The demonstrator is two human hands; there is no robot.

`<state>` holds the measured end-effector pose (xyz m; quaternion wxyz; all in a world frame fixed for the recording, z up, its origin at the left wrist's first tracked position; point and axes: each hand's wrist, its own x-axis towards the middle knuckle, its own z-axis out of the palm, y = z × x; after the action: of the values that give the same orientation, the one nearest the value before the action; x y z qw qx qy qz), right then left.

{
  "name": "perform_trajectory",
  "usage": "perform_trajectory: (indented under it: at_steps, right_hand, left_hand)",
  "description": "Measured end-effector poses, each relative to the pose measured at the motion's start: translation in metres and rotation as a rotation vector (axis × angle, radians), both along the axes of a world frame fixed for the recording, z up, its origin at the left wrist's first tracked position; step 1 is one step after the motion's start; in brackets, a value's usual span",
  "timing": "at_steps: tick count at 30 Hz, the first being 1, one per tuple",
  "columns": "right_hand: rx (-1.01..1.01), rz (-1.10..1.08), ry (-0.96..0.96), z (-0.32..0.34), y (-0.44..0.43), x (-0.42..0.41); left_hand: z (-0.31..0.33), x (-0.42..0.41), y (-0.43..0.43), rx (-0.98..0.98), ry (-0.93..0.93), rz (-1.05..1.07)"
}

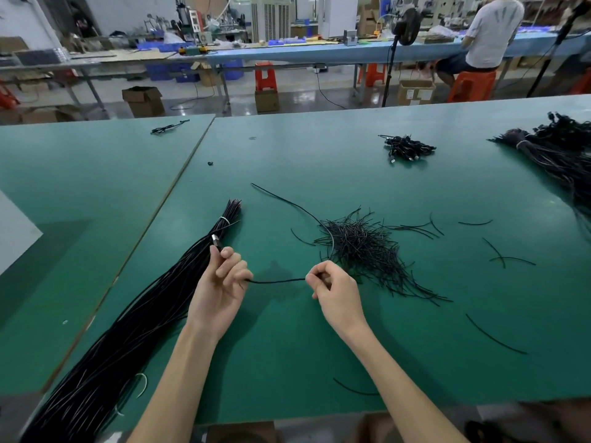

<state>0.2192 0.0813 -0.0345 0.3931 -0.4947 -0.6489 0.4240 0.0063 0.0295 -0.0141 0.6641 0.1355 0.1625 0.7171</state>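
Note:
My left hand (224, 276) pinches one end of a thin black cable (278, 280), whose metal plug (216, 241) sticks up above the fingertips. My right hand (332, 287) grips the same cable a short way along, so a short stretch runs between both hands above the green table (287, 346). From my right hand the cable arcs away over the table to the far left. A long tied bundle of black cables (153, 302) lies left of my left hand.
A loose pile of short black ties (364, 247) lies just beyond my right hand, with stray ties scattered to the right. A small heap of coiled cables (407, 148) and a larger cable heap (563, 155) sit farther back. A person sits at a distant bench.

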Motion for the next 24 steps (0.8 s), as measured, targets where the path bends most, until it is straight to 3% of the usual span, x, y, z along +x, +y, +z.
perform_trajectory:
  at_steps: [2,5,9,16,18,20,24]
  right_hand:
    - [0.001,0.006,-0.013,-0.001,0.000,-0.001]
    - [-0.003,-0.025,0.020,0.000,0.000,-0.002]
    - [-0.013,-0.072,0.066,0.002,0.000,-0.002]
    - [-0.043,-0.027,0.131,0.006,-0.003,-0.001]
    - [-0.034,0.031,0.155,0.009,-0.005,0.000]
    - [-0.023,0.071,0.197,0.011,-0.006,0.001]
    - [-0.021,0.100,0.278,0.011,-0.004,0.005]
  left_hand:
    - [-0.001,-0.001,-0.001,0.022,0.061,-0.074]
    - [-0.006,0.001,-0.004,0.059,0.305,-0.151]
    - [-0.010,0.018,-0.006,0.059,0.904,-0.243]
    - [-0.027,0.043,-0.001,0.187,1.763,0.221]
    - [-0.027,0.046,0.004,0.176,1.944,0.263]
    - [-0.023,0.050,0.010,0.129,1.918,0.225]
    - [-0.010,0.065,0.021,0.046,1.577,0.258]
